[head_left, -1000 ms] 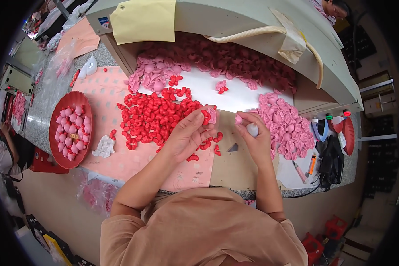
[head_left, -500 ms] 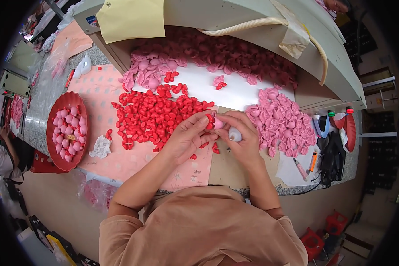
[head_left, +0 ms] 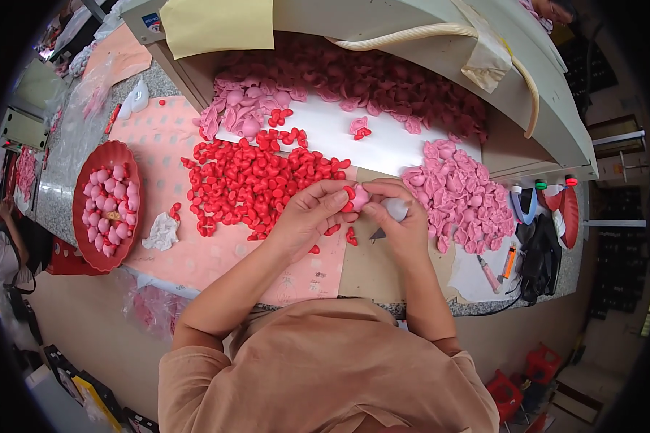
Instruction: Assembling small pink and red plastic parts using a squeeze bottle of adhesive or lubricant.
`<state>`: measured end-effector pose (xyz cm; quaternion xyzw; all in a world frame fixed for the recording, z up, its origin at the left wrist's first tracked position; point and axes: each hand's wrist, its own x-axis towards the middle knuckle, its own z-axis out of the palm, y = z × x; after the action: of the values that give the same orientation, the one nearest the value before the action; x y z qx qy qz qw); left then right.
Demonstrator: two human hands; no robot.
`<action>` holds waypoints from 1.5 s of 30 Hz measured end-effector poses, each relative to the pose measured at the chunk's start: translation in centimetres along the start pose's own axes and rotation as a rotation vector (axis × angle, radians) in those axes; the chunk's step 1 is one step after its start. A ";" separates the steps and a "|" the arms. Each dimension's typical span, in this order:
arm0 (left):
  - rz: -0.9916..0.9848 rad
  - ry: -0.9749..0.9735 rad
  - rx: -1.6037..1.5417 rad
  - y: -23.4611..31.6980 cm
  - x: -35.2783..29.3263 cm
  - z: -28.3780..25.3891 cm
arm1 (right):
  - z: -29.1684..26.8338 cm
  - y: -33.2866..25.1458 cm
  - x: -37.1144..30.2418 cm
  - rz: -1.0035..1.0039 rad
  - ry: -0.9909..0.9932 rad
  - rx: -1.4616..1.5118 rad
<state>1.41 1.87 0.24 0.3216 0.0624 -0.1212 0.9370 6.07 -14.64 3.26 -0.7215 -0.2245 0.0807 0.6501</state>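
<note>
My left hand (head_left: 301, 218) pinches a small glossy red bow-shaped piece (head_left: 349, 200) between thumb and fingertips. Against it sits a pink rounded piece (head_left: 362, 193), which the fingertips of my right hand (head_left: 409, 229) also touch. Tucked in that same right hand is a small whitish squeeze bottle (head_left: 396, 209); its tip is hidden. Just left of the hands spreads a heap of red bow-shaped pieces (head_left: 245, 184). To their right lies a pile of pink rubbery pieces (head_left: 469, 195) with thin flash around them.
A red scalloped tray (head_left: 87, 249) at left holds joined pink-and-red pieces. Crumpled tissue (head_left: 161, 231) lies beside it. Behind, a grey hooded cabinet (head_left: 412, 18) covers more pink pieces. A pink-handled tool (head_left: 490, 276), an orange cutter (head_left: 510, 261) and a black bag (head_left: 540, 263) lie right.
The pink piece has turned between my fingers and shows more of its rounded side. The bottle in my right hand has tilted and shifted slightly right and up.
</note>
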 end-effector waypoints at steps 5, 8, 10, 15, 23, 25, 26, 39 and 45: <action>0.036 0.047 0.072 -0.2 0.2 0.1 | -0.4 0.2 -0.1 0.311 -0.009 0.235; 0.058 0.080 0.091 -0.2 0.2 0.0 | -0.6 0.6 -0.1 0.386 -0.100 0.269; 0.062 0.088 0.092 -0.3 0.1 -0.2 | -0.6 0.6 -0.2 0.448 -0.110 0.258; 0.051 0.091 0.150 -0.3 0.1 -0.4 | -0.1 1.0 -0.6 0.413 -0.076 0.248; 0.145 0.064 0.297 0.0 0.4 -0.6 | 0.4 0.9 -0.7 0.434 -0.033 0.338; 0.179 0.054 0.345 -0.1 0.4 -0.6 | 0.3 0.4 -0.8 0.438 -0.044 0.309; 0.201 0.053 0.409 -0.1 0.4 -0.5 | 0.3 0.3 -0.8 0.437 -0.046 0.309; 0.543 0.030 0.992 0.2 -0.8 0.7 | 0.0 1.4 -1.0 0.418 -0.162 0.582; 0.658 -0.034 1.086 0.8 -1.0 0.4 | 0.5 1.4 -1.4 0.300 -0.146 0.529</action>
<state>0.64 2.43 1.19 0.7514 -0.1249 0.1536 0.6295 4.99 -14.86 1.57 -0.5446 -0.1328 0.2832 0.7782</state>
